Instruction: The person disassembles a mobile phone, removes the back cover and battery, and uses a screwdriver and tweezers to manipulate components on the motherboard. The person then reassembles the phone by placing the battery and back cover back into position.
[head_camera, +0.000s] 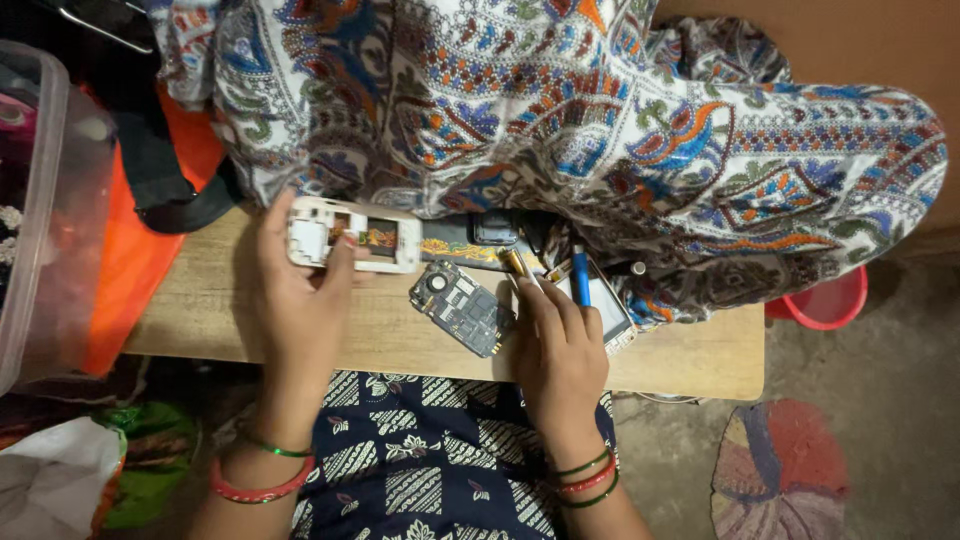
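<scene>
A white plastic phone frame (352, 235), rectangular with rounded corners and an open window showing orange and dark parts inside, is gripped by the left hand (300, 290) above the far-left part of the wooden table (200, 310), thumb pressed on its near face and fingers wrapped behind. A bare circuit board (462, 308), dark grey and studded with small metal shields and a round component, lies flat near the middle of the table, just beside the right hand (560, 350). That hand is laid palm-down over a second phone body (612, 312) with a pale, glossy screen; a blue-handled tool (580, 282) shows between its fingers, though whether it is actually pinched cannot be told. A brass-coloured cylindrical piece (514, 264) lies just beyond the fingertips. The far edge of the table is covered by a paisley-printed cloth (560, 110), soft and folded, hiding whatever lies beneath. A red plastic basin (828, 300) is half concealed past the right edge, and a clear plastic container (40, 200) is cut off at the left.
</scene>
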